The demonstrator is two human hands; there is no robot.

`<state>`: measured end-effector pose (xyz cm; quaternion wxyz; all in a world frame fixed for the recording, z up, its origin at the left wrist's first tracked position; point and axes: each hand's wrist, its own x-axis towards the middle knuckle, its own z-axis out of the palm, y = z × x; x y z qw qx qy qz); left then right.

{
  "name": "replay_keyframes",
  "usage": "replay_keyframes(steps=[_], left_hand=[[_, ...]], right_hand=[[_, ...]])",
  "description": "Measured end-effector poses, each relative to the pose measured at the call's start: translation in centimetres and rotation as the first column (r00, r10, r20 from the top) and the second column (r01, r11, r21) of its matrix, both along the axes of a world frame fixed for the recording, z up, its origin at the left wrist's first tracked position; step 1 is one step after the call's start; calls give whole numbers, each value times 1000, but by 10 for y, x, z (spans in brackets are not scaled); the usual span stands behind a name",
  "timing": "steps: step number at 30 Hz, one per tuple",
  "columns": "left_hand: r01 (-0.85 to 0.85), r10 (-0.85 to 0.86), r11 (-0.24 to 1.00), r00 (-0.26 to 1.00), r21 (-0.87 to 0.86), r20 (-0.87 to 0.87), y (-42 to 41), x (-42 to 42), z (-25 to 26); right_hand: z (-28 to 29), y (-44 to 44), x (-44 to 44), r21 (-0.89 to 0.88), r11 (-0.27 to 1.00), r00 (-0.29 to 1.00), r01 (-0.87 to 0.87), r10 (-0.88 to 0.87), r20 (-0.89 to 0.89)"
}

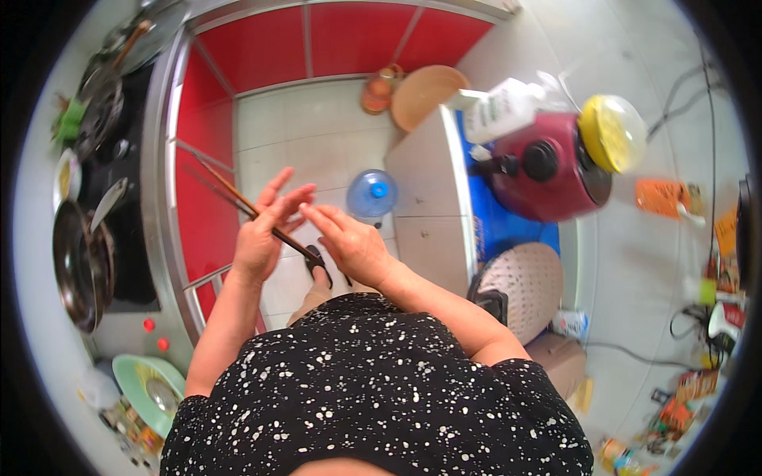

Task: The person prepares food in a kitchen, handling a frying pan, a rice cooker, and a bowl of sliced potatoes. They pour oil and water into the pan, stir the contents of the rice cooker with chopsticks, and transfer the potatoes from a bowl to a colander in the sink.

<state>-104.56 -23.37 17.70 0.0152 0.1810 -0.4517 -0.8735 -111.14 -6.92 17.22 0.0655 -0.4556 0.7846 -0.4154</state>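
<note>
A pair of chopsticks (296, 245), brown and dark, lies slantwise through my left hand (262, 235), held at the base of the fingers. The fingers of that hand are spread upward. My right hand (357, 247) is close beside it, fingers extended and fingertips almost at the left fingers; whether they touch is unclear. I see nothing in the right hand. Both hands are in mid-air in front of my body, above the tiled floor. To the left, a dark wok (74, 268) and a metal spatula or knife blade (109, 204) are on the black cooktop (134, 256).
Red cabinets (202, 220) line the left and far sides. A blue water jug (363, 202) stands on the floor. On the right counter are a maroon air fryer (536, 166), a yellow-rimmed container (607, 134) and a perforated round lid (524, 291). A green basin (140, 381) is at lower left.
</note>
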Motion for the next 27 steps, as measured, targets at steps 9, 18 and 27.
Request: replay_keyframes(steps=[9, 18, 27], left_hand=[[177, -207, 871, 978, -458, -15, -7, -13, -12], [-48, -28, 930, 979, -364, -201, -44, 12, 69], [-691, 617, 709, 705, -141, -348, -122, 78, 89]], right_hand=[[-34, 76, -8, 277, 896, 851, 345, -424, 311], [5, -42, -23, 208, 977, 968, -42, -11, 251], [147, -179, -45, 268, 822, 853, -503, 522, 1]])
